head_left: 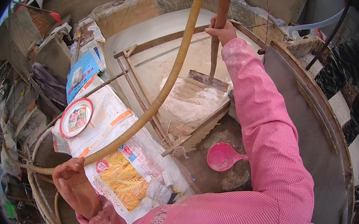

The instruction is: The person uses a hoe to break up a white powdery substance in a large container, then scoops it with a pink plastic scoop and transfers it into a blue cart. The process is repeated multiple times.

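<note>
My right hand [222, 31] is wrapped round the wooden handle [223, 4] of a scraper. Its flat wooden blade [208, 81] rests at the far edge of a heap of pale powder [193, 101], inside a wood-framed bed. My left hand [77, 186] is half curled with its fingers apart, and I see nothing in it. Its fingertips overlap a ridged yellow hose [165, 85], though I cannot tell whether they touch it. That hose arches across the view from the left to the top edge.
A round floral tray [76, 117] lies on white printed sacks [125, 179] at the left. Near my right sleeve is a pink scoop [222, 156]. Wooden bars [198, 127] frame the powder. A curved rim [318, 97] runs along the right, beside black-and-white tiles.
</note>
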Demonstrator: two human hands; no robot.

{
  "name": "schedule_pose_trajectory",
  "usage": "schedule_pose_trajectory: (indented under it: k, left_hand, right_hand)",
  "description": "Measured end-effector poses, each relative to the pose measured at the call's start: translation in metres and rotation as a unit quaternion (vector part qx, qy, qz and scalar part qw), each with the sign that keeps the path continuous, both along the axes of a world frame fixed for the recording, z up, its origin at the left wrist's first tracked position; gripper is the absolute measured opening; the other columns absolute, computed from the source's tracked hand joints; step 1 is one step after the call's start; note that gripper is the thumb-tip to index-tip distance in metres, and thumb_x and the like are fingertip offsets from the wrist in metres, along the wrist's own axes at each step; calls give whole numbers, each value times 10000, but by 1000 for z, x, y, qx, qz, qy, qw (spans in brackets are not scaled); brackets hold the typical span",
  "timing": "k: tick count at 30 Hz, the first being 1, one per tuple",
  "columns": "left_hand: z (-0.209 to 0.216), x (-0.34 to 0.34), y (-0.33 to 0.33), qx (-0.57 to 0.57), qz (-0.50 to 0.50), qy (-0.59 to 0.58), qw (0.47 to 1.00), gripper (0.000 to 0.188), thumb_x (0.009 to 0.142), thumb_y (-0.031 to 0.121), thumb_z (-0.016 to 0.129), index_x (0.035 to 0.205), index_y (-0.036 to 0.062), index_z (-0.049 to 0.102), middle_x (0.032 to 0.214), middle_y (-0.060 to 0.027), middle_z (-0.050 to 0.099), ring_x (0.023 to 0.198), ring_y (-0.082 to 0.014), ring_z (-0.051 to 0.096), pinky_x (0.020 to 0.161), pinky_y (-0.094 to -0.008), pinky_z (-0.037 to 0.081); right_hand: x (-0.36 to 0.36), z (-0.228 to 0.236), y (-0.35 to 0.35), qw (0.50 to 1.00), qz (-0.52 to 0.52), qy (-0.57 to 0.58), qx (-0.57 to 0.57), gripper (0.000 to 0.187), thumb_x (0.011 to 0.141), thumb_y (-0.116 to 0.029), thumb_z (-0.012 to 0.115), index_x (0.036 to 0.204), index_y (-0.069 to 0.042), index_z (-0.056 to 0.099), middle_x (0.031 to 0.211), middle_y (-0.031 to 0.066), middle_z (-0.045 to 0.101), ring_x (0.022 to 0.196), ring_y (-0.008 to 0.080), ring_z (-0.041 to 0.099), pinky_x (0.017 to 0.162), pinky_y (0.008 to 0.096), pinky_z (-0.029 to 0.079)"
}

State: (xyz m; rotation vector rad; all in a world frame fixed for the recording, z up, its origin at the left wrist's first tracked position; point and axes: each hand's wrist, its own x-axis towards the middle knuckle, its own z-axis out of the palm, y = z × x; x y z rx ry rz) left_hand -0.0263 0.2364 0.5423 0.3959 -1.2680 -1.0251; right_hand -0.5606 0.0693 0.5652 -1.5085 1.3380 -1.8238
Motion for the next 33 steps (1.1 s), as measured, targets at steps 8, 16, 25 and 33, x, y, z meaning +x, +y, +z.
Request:
schedule_pose_trajectory:
  k: [8,16,25,33]
  left_hand:
    - [-108,42,44,292,113,160,936,193,989,249,471,932,72,524,731,-49,513,723,-164,495,791,-333,438]
    - [-147,-26,0,434,82,120,889,160,984,225,468,929,78,499,701,-49,496,668,-170,505,736,-365,473]
    - [-163,-27,-21,505,133,110,845,136,966,217,504,913,92,501,679,-34,500,643,-163,500,664,-349,464]
    - [-170,-41,-26,529,131,85,834,125,962,200,512,911,86,501,679,-37,501,641,-164,496,646,-347,462]
  right_hand:
    - [-80,86,-13,984,22,-64,-162,248,735,32,666,860,-56,471,654,35,488,539,169,497,563,369,497]
    - [-121,43,-110,983,61,-174,-8,182,814,-50,628,797,-117,460,561,2,407,478,147,433,482,336,404]
    - [-153,32,-168,979,-73,-186,-27,150,803,-86,647,786,-87,498,590,2,444,481,128,447,458,310,404]
    - [-168,18,-209,984,-81,-138,-79,175,830,-79,656,834,-78,481,621,-1,454,497,111,445,462,285,396]
